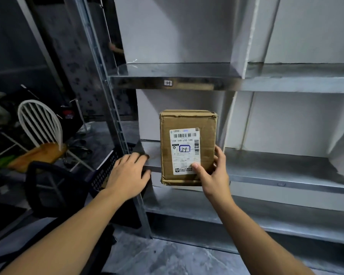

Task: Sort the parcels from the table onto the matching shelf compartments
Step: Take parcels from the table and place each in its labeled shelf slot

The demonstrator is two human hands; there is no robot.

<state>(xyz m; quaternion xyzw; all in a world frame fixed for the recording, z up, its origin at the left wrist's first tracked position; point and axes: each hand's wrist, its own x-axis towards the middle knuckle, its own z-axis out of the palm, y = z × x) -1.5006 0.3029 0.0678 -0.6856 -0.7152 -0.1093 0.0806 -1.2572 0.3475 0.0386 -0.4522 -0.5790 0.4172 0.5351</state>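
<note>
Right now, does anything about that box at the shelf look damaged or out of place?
Slightly. The cardboard parcel gripped by the right hand is worn: its top edge is ragged and its top right corner is crushed. Its lower end covers the front edge of the shelf, so it seems not yet fully on.

Head-worn wide-angle view, facing forward-down, close to shelf (276, 85).

box (188, 124): matt brown cardboard, creased, white paper label | shelf (187, 84): dull grey metal, scuffed | chair (41, 124): white-painted back, wooden seat
</note>
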